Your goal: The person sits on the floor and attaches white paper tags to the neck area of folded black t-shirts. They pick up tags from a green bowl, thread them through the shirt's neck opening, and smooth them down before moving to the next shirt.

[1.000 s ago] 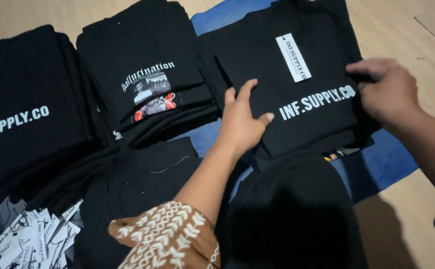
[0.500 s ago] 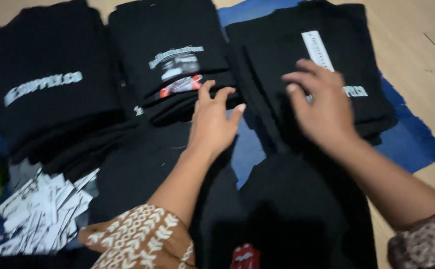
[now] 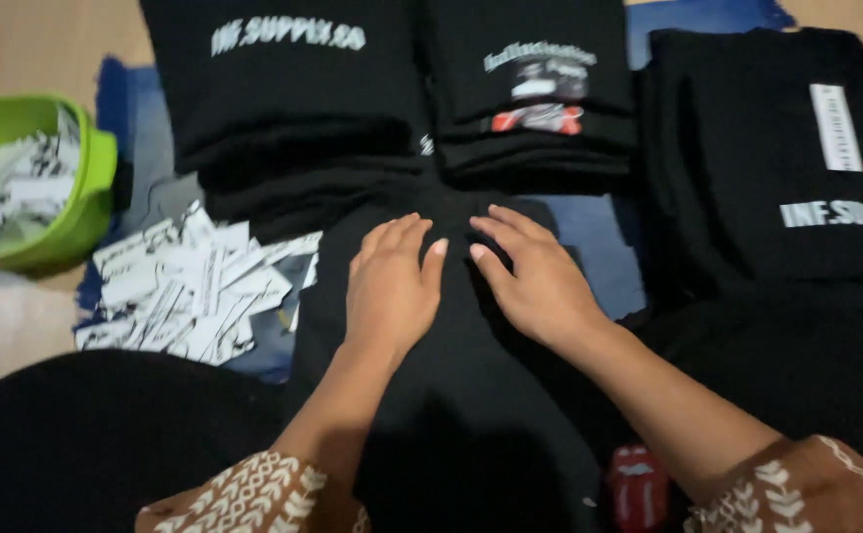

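Both hands flat, palms down, on the black garment (image 3: 451, 395) lying dead centre in front of the person. Left hand (image 3: 389, 291) and right hand (image 3: 535, 281) sit side by side, fingertips nearly meeting, fingers spread, gripping nothing. The garment's long axis runs away from the body toward the folded stacks; both hands are equally near.

Three stacks of folded black shirts (image 3: 293, 89) lie beyond. Loose white paper tags (image 3: 195, 291) to the left, more in a green basket (image 3: 81, 212). All on a blue mat (image 3: 599, 247) over what looks like wooden floor.
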